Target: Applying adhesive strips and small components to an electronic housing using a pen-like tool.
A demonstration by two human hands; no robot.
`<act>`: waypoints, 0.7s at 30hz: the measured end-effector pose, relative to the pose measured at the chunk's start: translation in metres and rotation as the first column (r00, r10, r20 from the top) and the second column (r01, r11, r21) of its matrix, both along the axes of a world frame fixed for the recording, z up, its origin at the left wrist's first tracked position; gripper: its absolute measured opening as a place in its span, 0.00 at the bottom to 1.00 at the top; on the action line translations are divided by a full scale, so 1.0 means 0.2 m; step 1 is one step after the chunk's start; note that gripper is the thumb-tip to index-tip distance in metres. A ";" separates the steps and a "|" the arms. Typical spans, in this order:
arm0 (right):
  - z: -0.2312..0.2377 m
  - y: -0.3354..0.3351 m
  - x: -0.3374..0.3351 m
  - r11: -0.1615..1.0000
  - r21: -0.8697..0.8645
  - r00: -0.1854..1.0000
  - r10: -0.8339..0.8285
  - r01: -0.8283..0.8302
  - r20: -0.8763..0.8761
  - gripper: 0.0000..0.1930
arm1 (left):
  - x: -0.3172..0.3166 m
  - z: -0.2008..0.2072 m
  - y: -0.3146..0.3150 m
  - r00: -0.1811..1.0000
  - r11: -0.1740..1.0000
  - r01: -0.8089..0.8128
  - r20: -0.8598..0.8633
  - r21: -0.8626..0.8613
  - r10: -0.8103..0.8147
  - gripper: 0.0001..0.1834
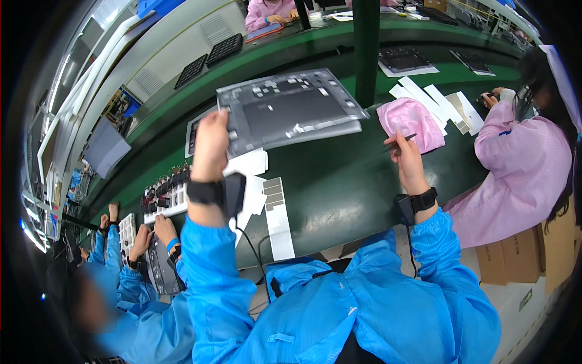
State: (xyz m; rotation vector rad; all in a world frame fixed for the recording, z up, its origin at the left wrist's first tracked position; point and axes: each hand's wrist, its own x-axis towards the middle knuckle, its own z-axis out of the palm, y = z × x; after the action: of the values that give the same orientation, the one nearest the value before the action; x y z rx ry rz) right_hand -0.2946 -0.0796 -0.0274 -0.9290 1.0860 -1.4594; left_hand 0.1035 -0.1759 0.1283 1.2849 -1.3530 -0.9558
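Observation:
My left hand is closed on the left edge of a flat dark panel with a clear film border and small white patches. The panel is tilted and lies over another flat sheet on the green bench. My right hand pinches a thin dark pointed tool; I cannot make out its exact kind. Just behind that hand lies a bundled pink cloth. White paper sheets and a strip with grey labels rest near my left wrist.
A green post rises behind the panel. More label strips lie beyond the pink cloth. At right sits a co-worker in pink; at left, co-workers in blue work beside a white tray of small parts. Black trays stand farther back.

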 end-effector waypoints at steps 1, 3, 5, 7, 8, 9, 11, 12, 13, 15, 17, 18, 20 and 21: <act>-0.01 0.04 0.02 0.994 0.005 0.990 -0.106 0.106 0.098 0.14 | -0.01 -0.09 0.08 0.998 0.998 0.061 -0.007 -0.035 -0.061 0.16; -0.04 0.13 0.00 0.999 -0.016 0.945 -0.031 0.038 0.327 0.12 | -0.18 -0.15 0.38 1.000 1.000 -0.019 -0.016 0.018 0.019 0.15; 0.00 0.24 0.00 0.996 0.069 0.932 -0.075 0.054 0.355 0.11 | -0.27 -0.41 0.54 0.998 0.987 -0.005 -0.063 0.163 0.015 0.17; 0.02 0.30 -0.05 0.989 0.139 0.959 -0.082 0.045 0.270 0.11 | -0.31 -0.93 0.56 0.998 0.996 -0.051 -0.019 0.075 0.053 0.22; -0.04 0.30 -0.12 0.978 0.203 0.967 -0.100 0.051 0.236 0.10 | -0.41 -0.81 0.65 0.997 0.980 -0.058 -0.046 0.189 0.068 0.23; -0.08 0.31 -0.20 0.982 0.176 0.991 -0.092 0.073 0.101 0.11 | -0.44 -0.83 0.68 0.995 0.980 0.023 -0.102 0.197 -0.003 0.23; -0.10 0.33 -0.29 0.960 0.278 0.981 0.025 0.030 -0.190 0.12 | -0.46 -0.90 0.64 0.989 0.994 0.075 0.125 0.080 -0.085 0.20; -0.06 0.33 -0.33 0.917 0.399 0.932 0.143 0.002 -0.334 0.12 | -0.48 -0.88 0.65 0.945 0.993 0.095 0.307 0.067 -0.111 0.19; -0.09 0.30 -0.35 0.919 0.391 0.835 0.173 0.054 -0.523 0.13 | -0.49 -0.82 0.66 0.908 0.978 0.145 0.374 0.147 -0.191 0.19; -0.23 0.27 -0.40 0.971 0.129 0.486 0.015 0.201 -0.874 0.16 | -0.50 -0.78 0.70 0.823 0.957 0.208 0.494 0.201 -0.282 0.18; -0.13 0.26 -0.23 0.973 -0.021 0.191 -0.066 0.230 -0.979 0.22 | -0.45 -0.73 0.76 0.716 0.969 0.235 0.660 0.079 -0.227 0.17; -0.11 0.27 -0.19 0.976 -0.009 0.190 -0.051 0.215 -0.980 0.22 | -0.41 -0.70 0.80 0.721 0.971 0.221 0.655 0.091 -0.226 0.17; -0.10 0.27 -0.15 0.970 0.023 0.222 -0.033 0.244 -0.974 0.22 | -0.33 -0.68 0.87 0.696 0.955 0.295 0.679 0.028 -0.235 0.15; -0.09 0.28 -0.15 0.969 0.024 0.212 -0.029 0.244 -0.977 0.22 | -0.27 -0.68 0.90 0.717 0.944 0.330 0.655 -0.018 -0.239 0.12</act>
State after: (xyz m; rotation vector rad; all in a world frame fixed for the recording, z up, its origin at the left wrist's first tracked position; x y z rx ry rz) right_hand -0.3248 -0.0234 -0.0463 -1.7521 2.2507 -0.7001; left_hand 0.0501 0.0041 -0.0078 1.3850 -2.1746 -0.6072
